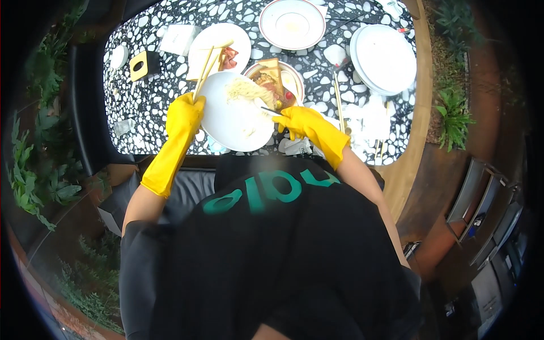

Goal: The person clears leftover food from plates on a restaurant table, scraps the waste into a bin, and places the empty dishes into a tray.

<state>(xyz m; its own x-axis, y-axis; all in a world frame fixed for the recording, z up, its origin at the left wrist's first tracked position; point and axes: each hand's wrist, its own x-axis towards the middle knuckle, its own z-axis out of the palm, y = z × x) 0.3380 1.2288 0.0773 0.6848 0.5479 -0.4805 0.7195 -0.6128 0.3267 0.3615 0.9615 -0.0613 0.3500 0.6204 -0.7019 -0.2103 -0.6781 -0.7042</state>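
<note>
Both my hands wear yellow rubber gloves. My left hand (186,114) is closed at the left rim of a white plate (224,122), with a pair of wooden chopsticks (205,73) sticking up from its grip. Pale noodles (243,89) lie toward the plate's far right side, by a bowl (302,82) of food scraps. A slice of toast (271,71) leans in that bowl. My right hand (303,122) is closed on a slim metal utensil (270,110), its pale end at the noodles; whether it is a spoon or a fork I cannot tell.
Behind the plate sits another white plate (241,39) with red scraps. A red-rimmed dish (292,25) is at the far edge, stacked white plates (385,59) at the right. A yellow-and-black tissue box (141,66) stands left. Crumpled napkins (368,122) and chopsticks lie right.
</note>
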